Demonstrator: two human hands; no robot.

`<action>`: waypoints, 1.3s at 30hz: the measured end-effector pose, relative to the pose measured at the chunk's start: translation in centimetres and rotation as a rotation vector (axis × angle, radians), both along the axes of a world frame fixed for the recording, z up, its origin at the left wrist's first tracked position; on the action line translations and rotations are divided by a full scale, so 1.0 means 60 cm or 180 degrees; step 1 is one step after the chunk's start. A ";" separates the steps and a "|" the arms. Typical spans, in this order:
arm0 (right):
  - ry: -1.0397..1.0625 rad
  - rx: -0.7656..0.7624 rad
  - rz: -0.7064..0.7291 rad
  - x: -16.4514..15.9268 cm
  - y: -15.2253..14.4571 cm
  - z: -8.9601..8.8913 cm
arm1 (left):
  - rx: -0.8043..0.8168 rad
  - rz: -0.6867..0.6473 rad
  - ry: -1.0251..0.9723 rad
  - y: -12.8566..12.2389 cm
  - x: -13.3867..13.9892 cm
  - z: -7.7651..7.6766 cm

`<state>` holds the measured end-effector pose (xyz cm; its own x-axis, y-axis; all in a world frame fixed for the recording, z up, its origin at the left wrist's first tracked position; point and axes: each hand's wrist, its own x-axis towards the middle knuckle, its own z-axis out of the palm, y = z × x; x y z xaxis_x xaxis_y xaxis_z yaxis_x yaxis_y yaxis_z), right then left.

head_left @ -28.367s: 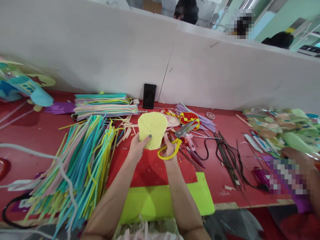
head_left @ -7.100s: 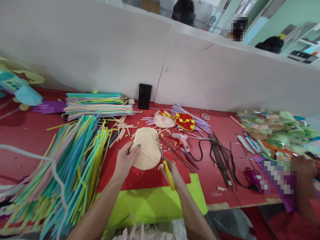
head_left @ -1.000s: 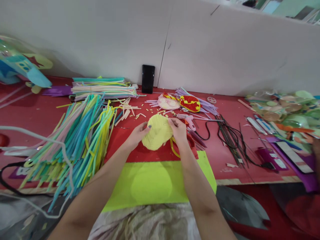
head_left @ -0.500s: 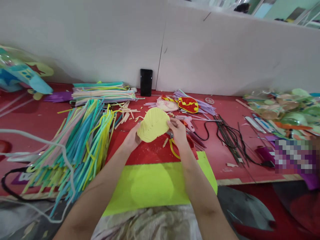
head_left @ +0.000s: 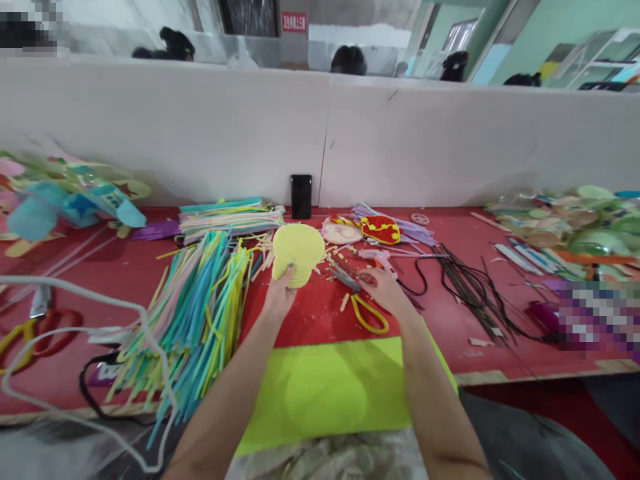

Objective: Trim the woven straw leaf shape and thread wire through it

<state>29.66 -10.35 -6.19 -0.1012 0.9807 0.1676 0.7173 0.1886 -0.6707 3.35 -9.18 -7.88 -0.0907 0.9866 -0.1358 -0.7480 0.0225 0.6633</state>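
Note:
My left hand (head_left: 281,297) is closed on the lower edge of a pale yellow, ridged pad (head_left: 299,248), rounded with a narrower lower end, holding it up with its broad face toward me. To the right, my right hand (head_left: 379,285) hovers low over the red work surface beside a pair of scissors (head_left: 370,315) with a yellow handle loop. Its fingertips are drawn together near the blades; what they grip, if anything, I cannot make out. A pink glue gun (head_left: 380,257) lies just beyond that hand. Small yellow offcuts are scattered between the hands.
Bundles of coloured pipe cleaners (head_left: 200,300) lie left. A black phone (head_left: 301,197) leans on the partition (head_left: 200,133). A red-and-yellow fuzzy piece (head_left: 381,229) rests behind. Dark rods (head_left: 467,293) and a cable are right; large scissors (head_left: 43,327) and a white cord (head_left: 145,320) are far left.
My right hand has let go of the yellow pad and moved down right to the scissors. My left hand alone now holds the pad, turned more upright. The view has tilted up.

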 end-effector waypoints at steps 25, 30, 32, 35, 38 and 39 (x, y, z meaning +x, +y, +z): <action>-0.1430 -0.0357 -0.0159 0.009 -0.044 -0.003 | 0.0267 0.0156 -0.0242 -0.015 -0.018 0.030; -0.1024 -0.0242 -0.0140 0.040 -0.049 0.015 | 0.0313 0.0180 -0.0217 -0.021 -0.018 0.041; -0.0737 -0.0291 -0.0105 0.048 -0.049 0.020 | 0.0314 0.0183 -0.0230 -0.022 -0.019 0.042; -0.0148 -0.0249 -0.0124 0.052 -0.046 0.028 | 0.0323 0.0181 -0.0254 -0.021 -0.020 0.041; 0.0277 -0.0223 -0.0036 0.041 -0.049 0.051 | 0.0284 0.0144 -0.0262 -0.020 -0.020 0.039; 0.0345 -0.0244 0.0069 0.033 -0.051 0.063 | 0.0257 0.0127 -0.0250 -0.021 -0.019 0.038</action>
